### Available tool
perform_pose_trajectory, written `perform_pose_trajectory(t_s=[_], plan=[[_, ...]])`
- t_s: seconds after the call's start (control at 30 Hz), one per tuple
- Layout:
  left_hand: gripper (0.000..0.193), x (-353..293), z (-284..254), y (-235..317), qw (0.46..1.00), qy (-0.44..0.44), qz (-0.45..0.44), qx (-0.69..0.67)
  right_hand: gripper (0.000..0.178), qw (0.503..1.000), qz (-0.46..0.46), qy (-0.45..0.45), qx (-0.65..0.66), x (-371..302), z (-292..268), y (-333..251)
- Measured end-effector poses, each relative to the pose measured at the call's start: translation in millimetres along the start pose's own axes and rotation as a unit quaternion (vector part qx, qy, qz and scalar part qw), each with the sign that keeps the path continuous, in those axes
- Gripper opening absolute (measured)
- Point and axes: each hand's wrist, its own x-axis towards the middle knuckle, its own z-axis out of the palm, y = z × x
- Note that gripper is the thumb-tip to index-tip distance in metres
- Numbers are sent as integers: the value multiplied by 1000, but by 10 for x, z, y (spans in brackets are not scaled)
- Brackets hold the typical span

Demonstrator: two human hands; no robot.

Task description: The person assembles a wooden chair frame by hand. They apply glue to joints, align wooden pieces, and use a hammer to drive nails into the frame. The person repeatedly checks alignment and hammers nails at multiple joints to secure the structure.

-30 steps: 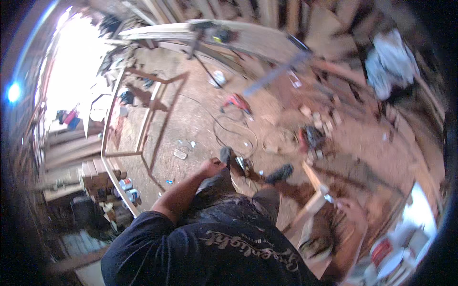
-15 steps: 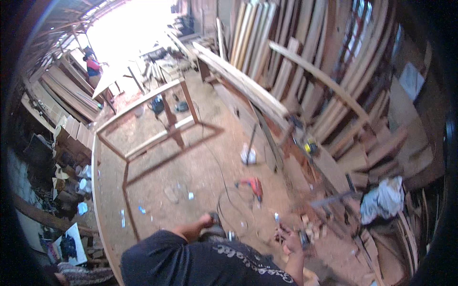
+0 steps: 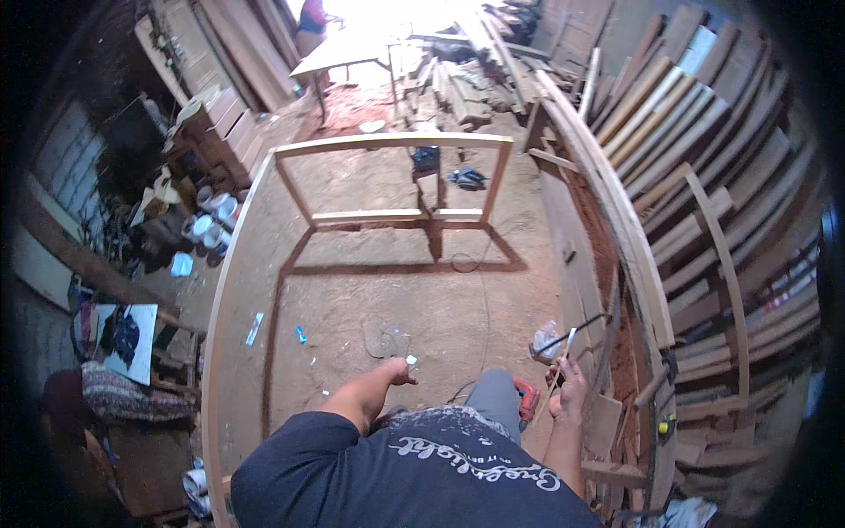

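Observation:
My left hand [image 3: 400, 373] reaches forward over the dirt floor, its fingers loosely stretched out. Just by its fingertips is a small white scrap [image 3: 411, 360]; whether they touch is unclear. On the right, my right hand [image 3: 570, 385] is raised with fingers closed round a slender pale stick [image 3: 571, 340], whose white end points up. A red power drill [image 3: 527, 402] lies on the floor between my knee and right forearm. Ahead, a large wooden frame [image 3: 396, 141] stands on the floor, its long rail running down my left side.
Long planks [image 3: 607, 185] on a low workbench line the right, with more boards stacked against the wall. A plastic bag [image 3: 545, 338] lies near the bench. White buckets [image 3: 211, 231] stand at left. Cables cross the floor. Another person [image 3: 312, 18] is by a far table [image 3: 348, 57].
My view has swung to the right and closer to the wooden frame. My left hand has stretched forward from near my body. My right hand has risen, now with the pale stick showing upright.

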Motion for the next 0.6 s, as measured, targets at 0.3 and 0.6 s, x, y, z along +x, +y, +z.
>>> perform_pose_trajectory(t_s=[0.3,0.6], plan=[[110,1028,-1413,-202,992,-10,-81,-95,28,988,61,12,145,2331,1576,146],[68,1951,-4437,-832,941,221,-113,-229,58,963,133,-24,233,4633,3699,-191]])
